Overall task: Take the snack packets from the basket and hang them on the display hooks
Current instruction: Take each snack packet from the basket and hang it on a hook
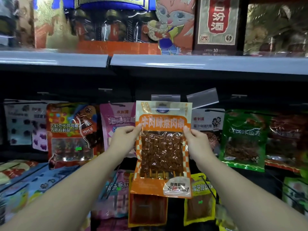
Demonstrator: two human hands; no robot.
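An orange snack packet (162, 147) with brown skewered pieces behind a clear window is held upright in front of the display. My left hand (124, 139) pinches its left edge near the top. My right hand (197, 139) pinches its right edge at the same height. The packet's top, with its hang slot, sits just below a clear price-tag holder (165, 98) at the end of a display hook. I cannot tell whether the slot is on the hook. The basket is not in view.
Hanging packets fill the row: a red-orange chocolate packet (71, 134), a pink packet (116, 124), a white packet (208, 125), a green packet (244, 140). A tilted tag holder (202, 98) is at the right. More packets hang below. A grey shelf (166, 64) with boxed goods runs overhead.
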